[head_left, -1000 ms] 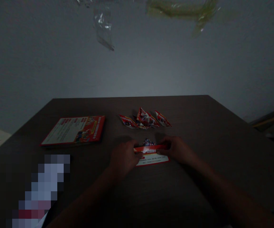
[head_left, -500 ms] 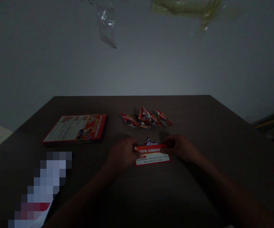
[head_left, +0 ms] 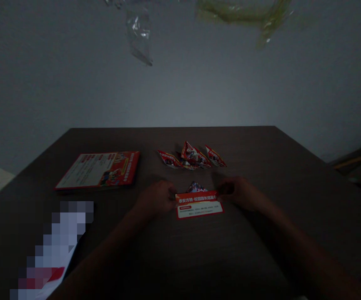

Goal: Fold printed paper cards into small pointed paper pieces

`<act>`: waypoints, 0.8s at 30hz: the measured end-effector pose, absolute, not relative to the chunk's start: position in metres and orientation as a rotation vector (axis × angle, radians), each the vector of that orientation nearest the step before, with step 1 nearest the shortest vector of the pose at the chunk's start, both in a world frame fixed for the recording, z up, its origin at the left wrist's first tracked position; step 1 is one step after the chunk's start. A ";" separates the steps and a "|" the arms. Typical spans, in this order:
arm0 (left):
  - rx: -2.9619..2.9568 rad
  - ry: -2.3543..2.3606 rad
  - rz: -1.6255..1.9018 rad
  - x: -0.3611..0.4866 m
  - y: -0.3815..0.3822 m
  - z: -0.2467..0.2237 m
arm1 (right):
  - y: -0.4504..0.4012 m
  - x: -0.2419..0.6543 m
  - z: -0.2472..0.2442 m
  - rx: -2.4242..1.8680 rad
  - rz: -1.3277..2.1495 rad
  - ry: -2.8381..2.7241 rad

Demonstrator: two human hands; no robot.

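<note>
A partly folded paper leaflet [head_left: 199, 206], red along the top with a white printed panel, lies on the table between my hands. A small pointed flap with a dark picture sticks up behind its top edge. My left hand [head_left: 159, 199] is closed at the leaflet's left edge, its fingertips partly in shadow. At the upper right corner, my right hand [head_left: 240, 192] pinches the paper between thumb and fingers. Beyond them lies a group of several folded red paper pieces [head_left: 189, 156], pointed in shape.
A stack of red and white leaflets [head_left: 89, 168] lies to the left on the dark table [head_left: 249, 258]. Nearer me at the left is a pixelated pale object [head_left: 58, 241]. A grey wall [head_left: 180, 83] with tape [head_left: 239, 14] on it stands behind the table.
My left hand has slid slightly left, and its thumb no longer covers the start of the leaflet's heading. The right hand stays at the right corner.
</note>
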State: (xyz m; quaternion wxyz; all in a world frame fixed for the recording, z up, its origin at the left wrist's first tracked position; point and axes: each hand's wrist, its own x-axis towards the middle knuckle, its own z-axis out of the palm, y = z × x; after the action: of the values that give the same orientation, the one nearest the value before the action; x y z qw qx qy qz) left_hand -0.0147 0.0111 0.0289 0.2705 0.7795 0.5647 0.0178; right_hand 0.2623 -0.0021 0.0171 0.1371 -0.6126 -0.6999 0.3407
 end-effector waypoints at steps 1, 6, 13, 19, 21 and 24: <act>2.101 1.512 0.044 -0.015 0.012 0.028 | -0.002 0.264 0.017 -1.778 0.989 -2.026; 2.121 1.449 0.070 -0.015 0.012 0.028 | 0.001 0.271 0.012 -1.771 1.033 -2.036; 2.190 1.436 0.101 -0.007 0.006 0.033 | -0.003 0.266 0.015 -1.630 0.998 -2.141; 2.210 1.483 0.118 -0.003 0.002 0.035 | -0.005 0.260 0.015 -1.656 0.959 -2.153; 2.209 1.479 0.143 -0.002 0.002 0.034 | -0.004 0.260 0.015 -1.664 0.939 -2.145; 2.210 1.458 0.205 -0.003 0.003 0.030 | -0.004 0.260 0.016 -1.654 0.939 -2.146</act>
State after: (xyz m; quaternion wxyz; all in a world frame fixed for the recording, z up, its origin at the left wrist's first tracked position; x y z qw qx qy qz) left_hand -0.0027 0.0026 0.0300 0.2405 0.8079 0.5328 0.0749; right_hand 0.2596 -0.0044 0.0160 0.1366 -0.5714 -0.7413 0.3245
